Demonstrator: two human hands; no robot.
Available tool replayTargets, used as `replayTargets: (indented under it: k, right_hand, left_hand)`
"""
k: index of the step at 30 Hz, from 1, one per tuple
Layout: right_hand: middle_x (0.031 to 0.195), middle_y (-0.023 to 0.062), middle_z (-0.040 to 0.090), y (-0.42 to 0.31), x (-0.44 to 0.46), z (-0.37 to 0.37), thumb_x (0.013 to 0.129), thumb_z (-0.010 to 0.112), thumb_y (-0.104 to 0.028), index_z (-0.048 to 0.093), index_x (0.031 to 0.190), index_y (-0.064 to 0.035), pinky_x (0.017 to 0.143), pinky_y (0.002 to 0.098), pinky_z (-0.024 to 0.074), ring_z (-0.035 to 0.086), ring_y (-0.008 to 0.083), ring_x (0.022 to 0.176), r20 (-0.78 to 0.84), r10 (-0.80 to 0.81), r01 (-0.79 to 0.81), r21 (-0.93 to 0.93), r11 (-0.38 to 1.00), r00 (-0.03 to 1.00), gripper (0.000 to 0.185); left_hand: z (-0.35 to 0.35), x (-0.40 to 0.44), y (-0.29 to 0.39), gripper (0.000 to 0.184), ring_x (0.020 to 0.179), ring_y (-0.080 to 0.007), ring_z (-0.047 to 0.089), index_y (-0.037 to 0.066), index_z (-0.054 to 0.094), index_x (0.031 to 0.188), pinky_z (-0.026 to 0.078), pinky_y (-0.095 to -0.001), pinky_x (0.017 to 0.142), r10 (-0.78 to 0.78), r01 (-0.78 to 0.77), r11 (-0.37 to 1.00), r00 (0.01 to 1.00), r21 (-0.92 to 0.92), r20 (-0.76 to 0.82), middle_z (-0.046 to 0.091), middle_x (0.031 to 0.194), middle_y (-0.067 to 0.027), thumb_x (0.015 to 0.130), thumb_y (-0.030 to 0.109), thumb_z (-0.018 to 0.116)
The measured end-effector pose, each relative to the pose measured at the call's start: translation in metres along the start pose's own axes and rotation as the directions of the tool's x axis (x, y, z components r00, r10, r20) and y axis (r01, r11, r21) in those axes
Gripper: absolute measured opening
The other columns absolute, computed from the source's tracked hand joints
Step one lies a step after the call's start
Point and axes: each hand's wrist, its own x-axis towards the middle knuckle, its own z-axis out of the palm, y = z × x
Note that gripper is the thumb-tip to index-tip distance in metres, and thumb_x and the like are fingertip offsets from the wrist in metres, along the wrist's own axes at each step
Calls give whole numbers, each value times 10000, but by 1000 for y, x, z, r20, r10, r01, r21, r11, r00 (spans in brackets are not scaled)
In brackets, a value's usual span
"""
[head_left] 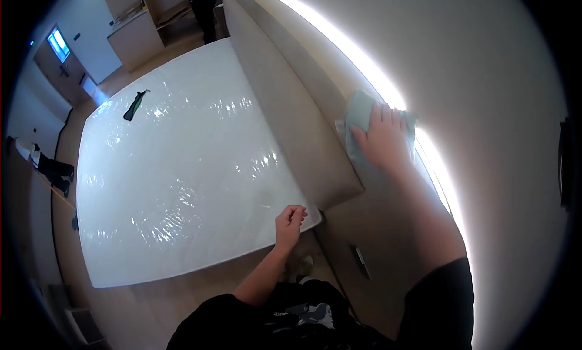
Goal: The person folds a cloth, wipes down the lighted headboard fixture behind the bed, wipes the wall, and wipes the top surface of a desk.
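My right hand [385, 135] presses a pale green cloth [360, 110] against the top ledge of the wall panel, beside the bright light strip [370, 71]. The fingers lie over the cloth and hold it. My left hand [291, 224] is over the near corner of the plastic-wrapped mattress [176, 156], its fingers curled together; nothing shows in it. Between the two hands is the end of the beige padded headboard [297, 113].
A dark green and black object [134, 106] lies on the mattress. At the far left a person [48, 165] stands with a long-handled tool. Another person in dark clothes [205, 10] is beyond the headboard. A socket plate [362, 262] sits low on the panel.
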Motion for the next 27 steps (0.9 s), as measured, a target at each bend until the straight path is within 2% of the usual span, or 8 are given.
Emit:
replayTargets:
  k: [4,7,10,15,18,19,22,27]
  right_hand:
    - [1539,257,340,-38,106,17,951,518,-542,306,1503,41,1180,549,224,327,427,1426,49,4,-8,84,996,999,830]
    - [1546,247,337,-57,173,29,936,521,-547,313,1510,37,1189,532,200,310,401,1442,75,-11,1,132,991,997,845]
    - [1547,243,338,-75,225,47,922,534,-540,317,1511,39,1190,529,190,294,392,1450,47,-32,22,186,982,998,855]
    - [1570,239,305,-92,282,62,918,529,-520,319,1511,45,1190,548,165,272,414,1452,44,-51,40,218,975,998,846]
    - [1510,231,408,-102,299,76,954,483,-541,383,1475,41,1150,531,244,356,387,1404,-85,-29,44,176,983,996,787]
    - [1518,229,401,-104,305,78,955,481,-538,377,1481,39,1153,530,239,348,386,1411,-78,-33,45,167,985,996,788]
    - [1553,224,356,-113,329,82,951,478,-527,344,1506,32,1173,532,196,299,390,1443,-28,-49,53,170,984,998,799]
    - [1600,211,286,-130,383,86,943,470,-519,297,1538,11,1209,518,130,237,382,1485,52,-75,63,215,975,996,815]
  left_hand:
    - [-33,32,-25,222,818,-118,635,10,670,1072,504,-261,711,-137,140,986,990,91,-31,713,922,-58,992,204,595]
    - [-64,46,-58,243,843,-136,648,2,664,1109,518,-278,739,-68,89,948,994,305,-82,723,957,-73,971,197,617]
    - [-75,44,-32,253,867,-152,661,2,665,1123,530,-293,777,-130,193,914,973,356,-193,729,982,-90,956,189,630]
    - [-55,56,15,256,862,-210,697,6,671,1111,549,-334,749,-13,105,864,982,493,-187,721,968,-126,928,185,673]
    - [-29,76,35,273,868,-243,693,11,662,1130,550,-357,770,125,-114,789,992,604,23,701,1001,-142,908,168,686]
    - [-19,85,44,319,955,-292,670,38,648,1173,533,-379,837,124,-177,788,984,590,129,674,1081,-156,887,166,703]
    - [9,131,80,383,1123,-314,612,77,641,1211,494,-401,920,341,-551,612,831,568,438,620,1239,-146,846,145,735]
    - [31,234,155,456,1167,-356,565,107,644,1177,446,-468,973,614,-794,411,605,448,507,544,1334,-149,768,241,795]
